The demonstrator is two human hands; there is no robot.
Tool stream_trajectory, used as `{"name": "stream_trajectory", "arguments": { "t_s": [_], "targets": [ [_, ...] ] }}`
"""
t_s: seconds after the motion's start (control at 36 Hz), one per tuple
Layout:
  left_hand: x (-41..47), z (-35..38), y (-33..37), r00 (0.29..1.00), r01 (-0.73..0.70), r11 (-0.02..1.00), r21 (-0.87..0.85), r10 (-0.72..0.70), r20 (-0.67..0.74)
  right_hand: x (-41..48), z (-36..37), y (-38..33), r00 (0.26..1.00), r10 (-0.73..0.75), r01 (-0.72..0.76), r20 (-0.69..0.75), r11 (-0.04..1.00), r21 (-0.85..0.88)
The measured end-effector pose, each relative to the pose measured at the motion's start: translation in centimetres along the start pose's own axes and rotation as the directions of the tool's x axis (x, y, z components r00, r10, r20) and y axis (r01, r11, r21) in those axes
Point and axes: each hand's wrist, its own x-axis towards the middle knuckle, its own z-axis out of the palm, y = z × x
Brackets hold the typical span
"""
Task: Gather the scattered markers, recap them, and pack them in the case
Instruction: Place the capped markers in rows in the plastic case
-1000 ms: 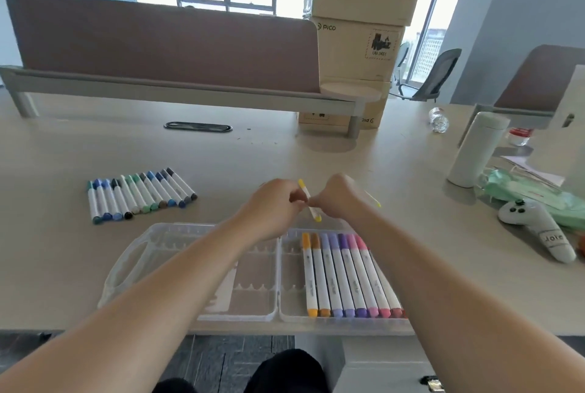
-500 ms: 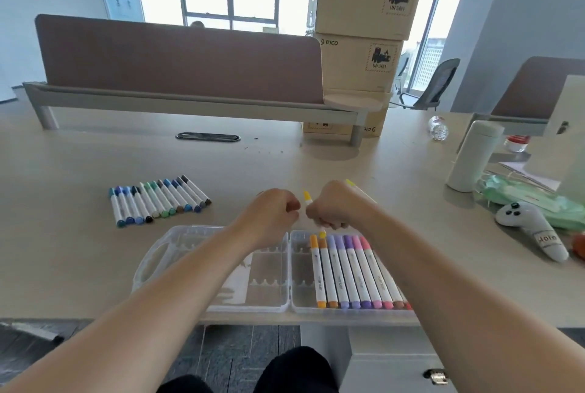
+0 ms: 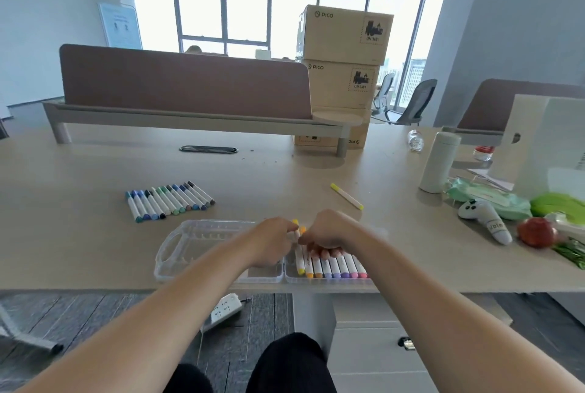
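item: yellow marker (image 3: 299, 258), leftmost slot in the case's (image 3: 167, 255) right half. your left hand (image 3: 274, 242) pinches its far end. your right hand (image 3: 329, 234) curls over the packed row (image 3: 343, 266), grip unclear. risk: uneven pressing may pop neighbours loose.

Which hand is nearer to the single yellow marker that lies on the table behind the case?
Right. The right hand is on the near side of the loose yellow marker, slightly left; the left hand is farther left, over the case.
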Motion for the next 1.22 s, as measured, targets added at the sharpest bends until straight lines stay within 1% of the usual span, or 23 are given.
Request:
{"name": "stream_trajectory", "arguments": {
  "t_s": [0.11, 0.25, 0.33, 0.42, 0.56, 0.64, 0.75, 0.83, 0.89, 0.97, 1.03, 1.06, 1.08, 1.14, 1.19, 1.22],
  "targets": [
    [-0.1, 0.4, -0.4, 0.996, -0.039, 0.998, 0.043, 0.035, 0.086, 0.4, 0.2, 0.2, 1.0, 0.005, -0.005, 0.013, 1.0, -0.012],
    [0.2, 0.6, -1.0, 0.995, -0.074, 0.996, 0.052, 0.07, 0.073, 0.8, -0.1, 0.3, 0.999, 0.019, -0.018, 0.032, 1.0, -0.019],
    [0.1, 0.5, -0.7, 0.994, -0.082, 0.995, 0.052, 0.078, 0.071, 0.9, -0.1, 0.1, 0.995, 0.041, -0.032, 0.086, 0.995, -0.098],
    [-0.2, 0.4, -0.4, 0.993, -0.094, 0.994, 0.048, 0.09, 0.071, 1.3, 0.0, -0.3, 0.994, 0.057, -0.04, 0.094, 0.983, -0.179],
    [-0.3, 0.1, -0.3, 0.995, -0.071, 0.996, 0.057, 0.067, 0.078, 1.8, -0.1, -0.5, 0.988, 0.097, -0.072, 0.117, 0.977, -0.201],
    [-0.2, -0.1, 0.1, 0.992, -0.059, 0.997, 0.052, 0.053, 0.111, 1.7, -0.1, -0.7, 0.986, 0.108, -0.079, 0.13, 0.974, -0.212],
    [0.1, -0.7, 0.5, 0.989, -0.045, 0.992, 0.116, 0.027, 0.147, 1.6, -0.3, -0.5, 0.989, 0.087, -0.063, 0.118, 0.98, -0.188],
    [0.9, -1.1, 0.8, 0.994, -0.011, 0.996, 0.087, 0.001, 0.107, 1.6, -0.9, 0.1, 0.999, 0.027, -0.02, 0.041, 0.985, -0.17],
    [1.6, -1.2, 1.1, 1.0, 0.002, 0.999, 0.037, -0.003, 0.028, 1.9, -1.6, 0.7, 1.0, 0.019, -0.021, -0.01, 0.988, -0.156],
    [3.1, -0.9, 1.8, 0.998, -0.01, 0.999, -0.046, 0.006, -0.069, 2.6, -2.8, 2.1, 0.994, 0.018, -0.027, -0.109, 0.996, -0.08],
    [4.4, -0.8, 2.5, 0.995, -0.013, 0.995, -0.099, 0.003, -0.096, 3.4, -3.6, 3.1, 0.975, -0.009, 0.004, -0.22, 1.0, -0.026],
    [5.0, -0.7, 2.9, 0.995, -0.016, 0.993, -0.115, 0.004, -0.103, 3.7, -4.0, 3.5, 0.968, -0.007, 0.003, -0.252, 1.0, -0.013],
    [5.8, -0.5, 3.2, 0.994, -0.02, 0.992, -0.127, 0.006, -0.11, 4.2, -4.4, 3.7, 0.963, 0.016, -0.02, -0.269, 1.0, -0.013],
    [7.2, -0.4, 3.8, 0.992, -0.024, 0.989, -0.146, 0.006, -0.122, 5.0, -5.2, 4.2, 0.934, 0.083, -0.074, -0.348, 0.996, 0.04],
    [8.7, -0.3, 4.3, 0.99, -0.027, 0.988, -0.153, 0.005, -0.139, 6.4, -6.2, 5.4, 0.892, 0.095, -0.073, -0.442, 0.995, 0.067],
    [9.3, -0.3, 4.5, 0.989, -0.025, 0.987, -0.157, 0.002, -0.146, 6.9, -6.7, 5.9, 0.88, 0.093, -0.095, -0.466, 0.995, 0.02]
  ]
}}
